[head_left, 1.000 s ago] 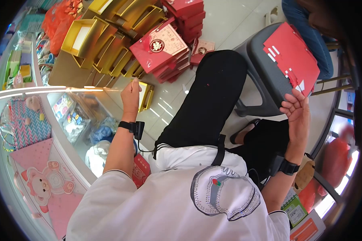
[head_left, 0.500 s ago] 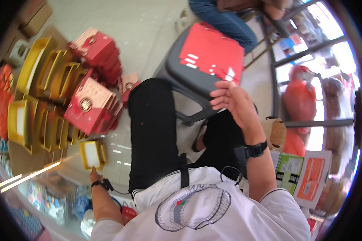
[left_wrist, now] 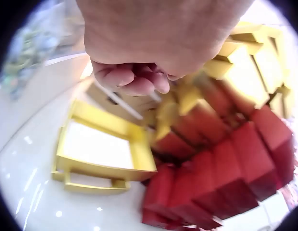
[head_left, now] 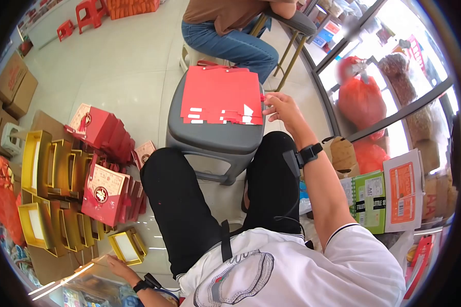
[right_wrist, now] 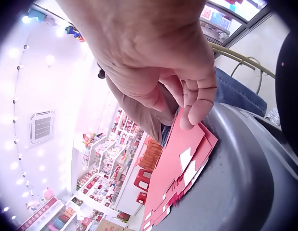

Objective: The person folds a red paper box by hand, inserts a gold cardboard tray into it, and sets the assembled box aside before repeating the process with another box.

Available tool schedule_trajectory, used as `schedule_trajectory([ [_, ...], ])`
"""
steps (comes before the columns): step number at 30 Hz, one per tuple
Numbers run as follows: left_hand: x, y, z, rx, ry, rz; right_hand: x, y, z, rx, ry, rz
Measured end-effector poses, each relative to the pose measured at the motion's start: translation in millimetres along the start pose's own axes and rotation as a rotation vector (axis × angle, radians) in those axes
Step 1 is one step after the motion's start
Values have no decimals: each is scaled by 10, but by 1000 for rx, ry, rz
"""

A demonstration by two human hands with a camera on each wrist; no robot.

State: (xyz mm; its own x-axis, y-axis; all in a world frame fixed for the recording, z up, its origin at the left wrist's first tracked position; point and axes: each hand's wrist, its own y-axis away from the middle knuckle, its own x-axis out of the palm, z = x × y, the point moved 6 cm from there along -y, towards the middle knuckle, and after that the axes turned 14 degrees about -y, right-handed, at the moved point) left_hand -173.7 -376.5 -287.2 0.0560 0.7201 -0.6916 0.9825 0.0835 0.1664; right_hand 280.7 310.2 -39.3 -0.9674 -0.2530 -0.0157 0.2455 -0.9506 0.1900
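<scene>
A stack of flat red bags [head_left: 220,92] with white patches along the near edge lies on a grey stool [head_left: 210,139]. Beside its right edge is my right hand [head_left: 287,111], fingers loosely bent. In the right wrist view that hand [right_wrist: 158,62] hangs over the red bags [right_wrist: 170,156]; whether a fingertip touches them I cannot tell. My left hand [head_left: 120,268] is low at the left, just below a gold tray [head_left: 127,247] with a white inside. The left wrist view has the hand [left_wrist: 153,43] with loosely curled fingers and nothing held, above the gold tray [left_wrist: 93,163].
Stacked gold trays [head_left: 38,163] and red gift boxes [head_left: 105,194] stand on the floor at the left. A glass counter [head_left: 89,281] is beside the left hand. A seated person [head_left: 230,46] is behind the stool. Packages and a paper bag [head_left: 340,156] are at the right.
The head view has turned toward the right, bringing the stool to the middle. My left hand has lowered and its fingers look looser. My right hand now sits by the bags' right edge.
</scene>
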Motion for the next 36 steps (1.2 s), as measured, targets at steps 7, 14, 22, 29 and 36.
schedule_trajectory([
  [7, 279, 1078, -3702, 712, 134, 370, -47, -236, -207, 58, -70, 74],
  [14, 1871, 2021, -5290, 1127, -123, 912, -20, -154, -216, 49, -163, 78],
  [22, 2832, 2223, -5492, 1319, -424, 737, 8, -188, -253, 25, -236, 60],
  [29, 2860, 2216, -5350, 1424, -336, 637, 10, -236, -284, 45, -252, 54],
  [36, 2922, 2177, -5305, 1473, -356, 610, 100, -180, -131, -34, -169, 78],
])
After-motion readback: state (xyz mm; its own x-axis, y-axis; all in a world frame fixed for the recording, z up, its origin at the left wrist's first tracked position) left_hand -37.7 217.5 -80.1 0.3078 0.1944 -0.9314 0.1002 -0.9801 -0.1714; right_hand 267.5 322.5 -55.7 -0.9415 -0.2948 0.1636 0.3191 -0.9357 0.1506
